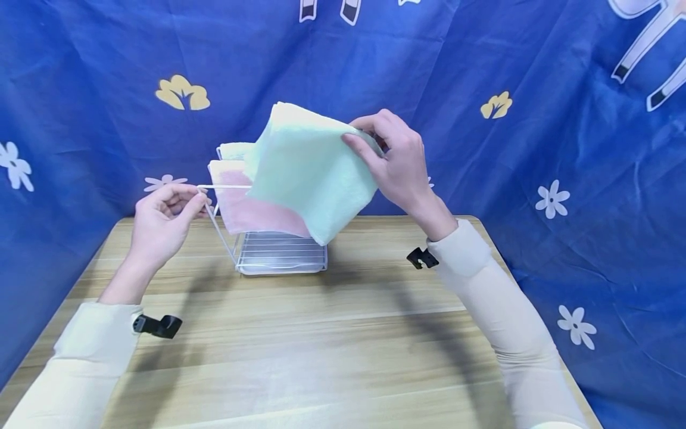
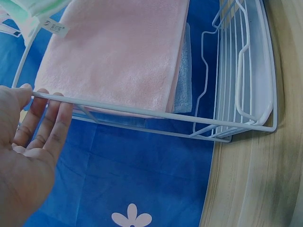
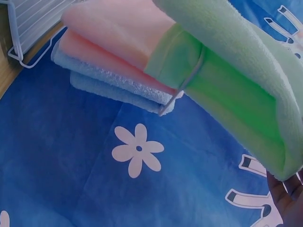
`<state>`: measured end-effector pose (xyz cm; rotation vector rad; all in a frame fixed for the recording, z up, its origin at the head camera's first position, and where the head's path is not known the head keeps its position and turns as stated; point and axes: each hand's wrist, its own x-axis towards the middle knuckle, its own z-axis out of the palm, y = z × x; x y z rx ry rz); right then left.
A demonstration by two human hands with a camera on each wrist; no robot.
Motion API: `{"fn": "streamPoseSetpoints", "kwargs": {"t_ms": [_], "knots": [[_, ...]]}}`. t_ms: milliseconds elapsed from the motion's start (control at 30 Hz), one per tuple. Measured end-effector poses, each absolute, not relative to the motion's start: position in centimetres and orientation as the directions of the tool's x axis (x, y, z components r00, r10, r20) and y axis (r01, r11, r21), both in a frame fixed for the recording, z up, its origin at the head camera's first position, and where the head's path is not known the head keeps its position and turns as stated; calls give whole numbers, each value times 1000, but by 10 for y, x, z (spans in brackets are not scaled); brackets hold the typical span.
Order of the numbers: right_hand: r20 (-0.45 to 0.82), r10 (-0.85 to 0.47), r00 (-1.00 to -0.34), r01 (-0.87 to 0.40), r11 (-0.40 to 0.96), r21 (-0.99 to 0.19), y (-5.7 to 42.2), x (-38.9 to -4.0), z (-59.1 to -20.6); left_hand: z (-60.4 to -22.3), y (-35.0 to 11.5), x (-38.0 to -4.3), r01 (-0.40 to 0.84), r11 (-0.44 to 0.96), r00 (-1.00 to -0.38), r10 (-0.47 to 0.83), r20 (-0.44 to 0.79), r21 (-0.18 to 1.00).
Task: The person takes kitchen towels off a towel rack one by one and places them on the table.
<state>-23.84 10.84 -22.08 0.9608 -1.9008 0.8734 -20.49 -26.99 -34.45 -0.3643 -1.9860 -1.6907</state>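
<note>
A white wire drying rack [image 1: 281,272] stands on the table, and the left hand [image 1: 161,223] pinches its top front corner between thumb and fingers. Up at the right, the right hand [image 1: 396,161] grips the edge of a light green towel [image 1: 316,173], thumb in front. That towel drapes across a top bar, with a small white label [image 2: 55,27] showing in the left wrist view. Behind it a folded pink towel [image 1: 268,211] hangs over the rack. A light blue towel [image 3: 109,90] hangs furthest back, mostly hidden behind the pink one in the head view.
Under the towels the rack has a wire shelf over a shallow tray [image 2: 260,61]. The wood-grain table [image 1: 300,357] ends just behind the rack at a blue curtain [image 1: 471,47] with white flowers. Each wrist wears a black camera mount [image 1: 157,326].
</note>
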Motion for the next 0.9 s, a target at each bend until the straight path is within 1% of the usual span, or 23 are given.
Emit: {"fn": "streamPoseSetpoints", "kwargs": {"t_ms": [100, 200, 467, 667, 900], "knots": [[886, -289, -362, -860, 471, -197, 112, -237, -220, -344, -270, -204, 514, 167, -837, -116, 535, 841], [887, -285, -363, -858, 473, -199, 115, -236, -219, -343, -269, -204, 516, 162, -836, -117, 536, 841], [872, -281, -402, -842, 488, -231, 126, -236, -223, -345, -270, -204, 531, 124, -832, -109, 543, 838], [876, -258, -409, -841, 480, -251, 135, -235, -225, -346, -270, -204, 527, 185, -828, -110, 550, 830], [877, -200, -437, -828, 470, -305, 142, -235, -225, -345, -270, -203, 514, 231, -829, -114, 548, 826]]}}
